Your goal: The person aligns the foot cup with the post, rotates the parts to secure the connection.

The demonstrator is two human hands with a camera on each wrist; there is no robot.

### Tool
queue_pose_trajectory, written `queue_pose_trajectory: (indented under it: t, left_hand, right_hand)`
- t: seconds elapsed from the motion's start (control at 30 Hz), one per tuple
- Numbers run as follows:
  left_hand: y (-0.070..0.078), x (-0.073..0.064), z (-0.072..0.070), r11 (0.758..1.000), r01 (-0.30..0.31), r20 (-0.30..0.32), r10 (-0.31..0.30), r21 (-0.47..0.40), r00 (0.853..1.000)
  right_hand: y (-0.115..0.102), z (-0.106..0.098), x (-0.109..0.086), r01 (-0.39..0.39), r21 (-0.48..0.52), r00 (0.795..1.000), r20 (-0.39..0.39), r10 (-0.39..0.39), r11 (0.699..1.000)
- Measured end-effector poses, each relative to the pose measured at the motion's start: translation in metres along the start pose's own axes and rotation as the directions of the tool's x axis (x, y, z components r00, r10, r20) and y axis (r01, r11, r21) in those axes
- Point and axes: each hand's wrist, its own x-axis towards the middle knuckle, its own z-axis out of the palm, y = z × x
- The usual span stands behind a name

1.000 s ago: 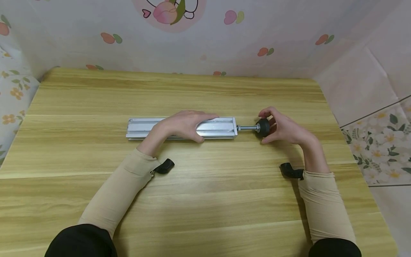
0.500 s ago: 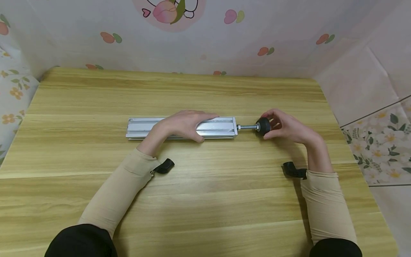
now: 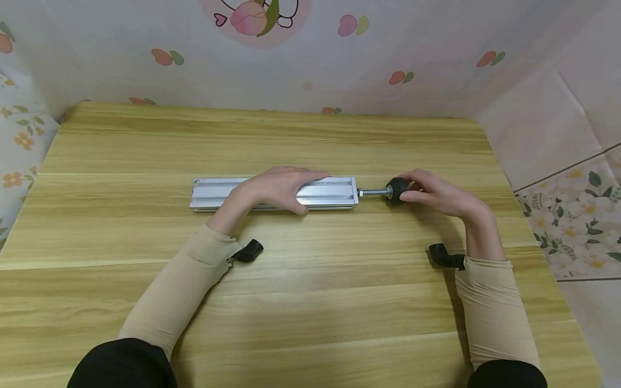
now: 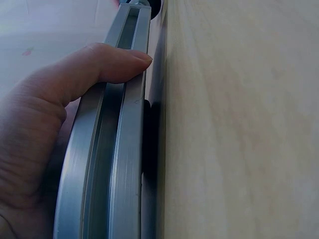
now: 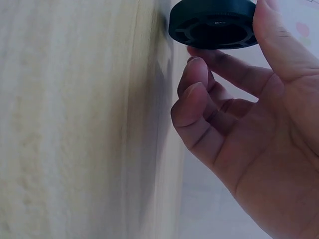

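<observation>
A silver aluminium extrusion profile (image 3: 330, 195) lies lengthwise on the table. From its right end cap sticks a levelling foot: a threaded stem (image 3: 374, 192) with a nut near the cap, ending in a black round pad (image 3: 395, 191). My left hand (image 3: 274, 188) grips the profile across its middle; the left wrist view shows the thumb (image 4: 114, 64) along its slotted near side. At the far right, my right hand (image 3: 441, 198) pinches the black foot by its rim. The other fingers (image 5: 192, 107) of that hand are curled below the foot's hollow underside (image 5: 214, 25), not holding it.
The wood-grain table (image 3: 310, 302) stretches out on all sides of the profile. A patterned cloth (image 3: 310, 70) hangs behind its back edge, with more at both sides. Small black mounts (image 3: 248, 251) project from both sleeves, just above the tabletop.
The right hand has shifted slightly right, and its fingers have closed in from spread around the black foot to pinching it. The left hand and profile have stayed put.
</observation>
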Motion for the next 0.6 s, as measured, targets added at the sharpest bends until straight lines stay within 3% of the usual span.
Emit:
queue_pose_trajectory:
  t: [0.4, 0.6]
  left_hand:
    - [0.0003, -0.0001, 0.0005, 1.0, -0.007, -0.007, 0.007, 0.011, 1.0]
    - [-0.0002, 0.0001, 0.0008, 1.0, -0.01, -0.011, 0.01, 0.013, 1.0]
  right_hand:
    - [-0.0022, 0.0007, 0.0009, -0.092, -0.02, 0.996, 0.02, 0.092, 0.996]
    - [-0.0018, 0.0001, 0.0014, -0.075, -0.014, 0.997, 0.029, 0.076, 0.997]
